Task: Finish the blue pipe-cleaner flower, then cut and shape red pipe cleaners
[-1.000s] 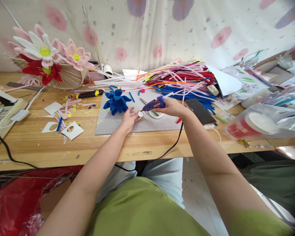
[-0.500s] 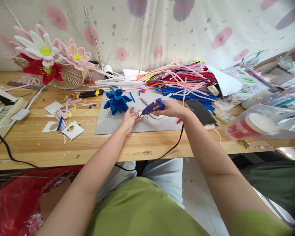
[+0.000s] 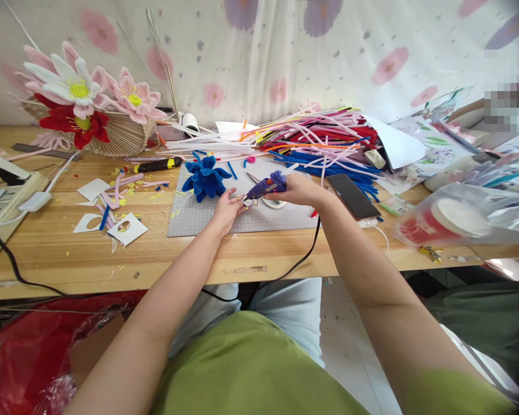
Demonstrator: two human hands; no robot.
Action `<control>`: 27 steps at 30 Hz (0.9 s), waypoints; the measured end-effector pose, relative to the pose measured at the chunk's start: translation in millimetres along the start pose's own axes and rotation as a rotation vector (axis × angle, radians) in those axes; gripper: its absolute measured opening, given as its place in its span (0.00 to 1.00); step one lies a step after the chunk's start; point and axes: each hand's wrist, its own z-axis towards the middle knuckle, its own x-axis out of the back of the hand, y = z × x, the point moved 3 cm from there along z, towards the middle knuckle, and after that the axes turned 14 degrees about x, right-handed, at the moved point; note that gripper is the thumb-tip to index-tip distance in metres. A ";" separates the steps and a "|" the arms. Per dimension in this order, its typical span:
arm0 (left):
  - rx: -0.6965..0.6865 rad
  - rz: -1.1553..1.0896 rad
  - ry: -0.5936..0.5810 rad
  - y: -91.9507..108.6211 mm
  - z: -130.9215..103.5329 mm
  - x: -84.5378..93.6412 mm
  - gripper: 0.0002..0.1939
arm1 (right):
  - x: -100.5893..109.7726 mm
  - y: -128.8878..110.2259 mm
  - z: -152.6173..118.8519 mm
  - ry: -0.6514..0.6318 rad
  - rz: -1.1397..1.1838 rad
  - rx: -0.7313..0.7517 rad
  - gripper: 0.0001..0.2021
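My right hand (image 3: 301, 189) is wrapped round a purple hot glue gun (image 3: 266, 185), its nozzle pointing down and left. The nozzle tip is at a small white paper disc (image 3: 248, 202) that my left hand (image 3: 225, 212) pinches between its fingers; whether they touch I cannot tell. Just left of and beyond my left hand sits a blue fuzzy flower (image 3: 205, 177) made of pipe cleaners. Both hands are over a grey cutting mat (image 3: 190, 222). Scissors (image 3: 273, 203) lie on the mat, partly hidden behind the glue gun.
A heap of pipe cleaners (image 3: 311, 135) lies along the back. A phone (image 3: 352, 196) is right of my right hand. Further right stands a bagged red cup (image 3: 436, 222). Paper scraps (image 3: 130, 229) and a black-and-yellow cutter (image 3: 158, 165) lie left. The gun's black cord (image 3: 305, 259) hangs over the edge.
The glue gun in my right hand has shifted slightly left and down, its nozzle now further over the white disc. My left hand stays nearly still.
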 end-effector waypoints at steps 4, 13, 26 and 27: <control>0.009 -0.001 -0.004 0.3 -1.3 -1.1 0.27 | 2.7 -2.9 -2.7 -0.025 0.011 0.013 0.21; 0.001 -0.004 0.001 1.7 -4.2 -2.8 0.28 | 5.0 0.5 -11.3 -0.021 0.059 0.003 0.19; -0.004 -0.008 -0.005 0.0 0.6 -0.7 0.29 | 8.8 1.4 -9.2 0.053 0.062 -0.028 0.19; -0.004 -0.007 -0.005 0.0 0.7 -0.6 0.29 | 7.9 1.4 -7.9 0.061 0.063 -0.017 0.19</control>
